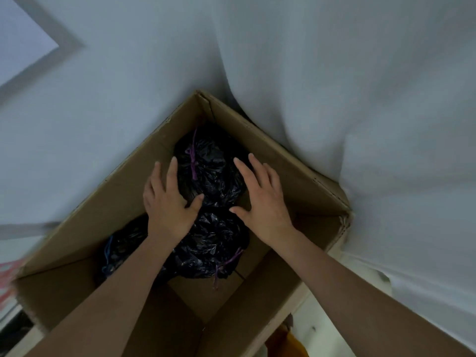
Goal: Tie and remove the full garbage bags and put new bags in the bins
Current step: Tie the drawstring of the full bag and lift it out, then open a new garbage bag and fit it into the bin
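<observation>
A large open cardboard box [283,161] stands in a corner. Inside lie three tied black garbage bags: a far one with a purple drawstring [211,163], a near one with a purple drawstring [219,243], and a left one with a blue drawstring [121,246], partly hidden by my left forearm. My left hand [170,202] reaches into the box with fingers straight and spread, on the left side of the far bag. My right hand [260,197] hovers on that bag's right side, fingers extended, holding nothing.
White walls [128,99] meet behind the box, with white draped fabric [386,124] on the right. Bare cardboard floor [206,297] shows at the box's near side. An orange object [286,341] lies below the box's near right edge.
</observation>
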Available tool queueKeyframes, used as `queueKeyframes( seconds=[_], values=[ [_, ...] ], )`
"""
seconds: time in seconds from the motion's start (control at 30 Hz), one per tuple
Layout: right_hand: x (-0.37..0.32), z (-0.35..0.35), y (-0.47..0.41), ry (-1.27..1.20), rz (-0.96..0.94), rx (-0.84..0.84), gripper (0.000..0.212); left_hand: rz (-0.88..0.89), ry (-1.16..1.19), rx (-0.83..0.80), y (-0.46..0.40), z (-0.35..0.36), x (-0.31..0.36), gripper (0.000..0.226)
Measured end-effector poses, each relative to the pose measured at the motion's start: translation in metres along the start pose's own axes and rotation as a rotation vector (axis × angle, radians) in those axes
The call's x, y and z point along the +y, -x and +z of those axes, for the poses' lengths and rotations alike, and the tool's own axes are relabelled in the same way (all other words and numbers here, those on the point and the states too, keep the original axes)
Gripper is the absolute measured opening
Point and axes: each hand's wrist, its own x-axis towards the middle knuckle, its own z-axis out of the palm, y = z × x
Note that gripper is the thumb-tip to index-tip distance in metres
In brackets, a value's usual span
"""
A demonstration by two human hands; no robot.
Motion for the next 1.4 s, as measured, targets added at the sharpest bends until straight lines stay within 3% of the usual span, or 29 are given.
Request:
queueKeyframes(
  seconds=[0.17, 0.6, 1.0, 1.4],
  values=[
    [-0.003, -0.018, 0.049, 0.006, 0.135, 0.108, 0.103, 0.163, -0.232, -0.068, 0.03, -0.008, 0.014, 0.095],
    [0.013, -0.051, 0.267, -0.069, 0.624, 0.485, 0.097, 0.713, -0.416, -0.232, 0.175, 0.0, 0.112, 0.092],
    [0.044, -0.046, 0.525, -0.231, 1.144, 0.732, 0.09, 1.133, -0.477, -0.456, 0.377, 0.071, 0.226, 0.094],
    [0.059, -0.009, 0.746, -0.402, 1.421, 0.939, 0.087, 1.368, -0.609, -0.609, 0.597, 0.135, 0.239, 0.086]
  ],
)
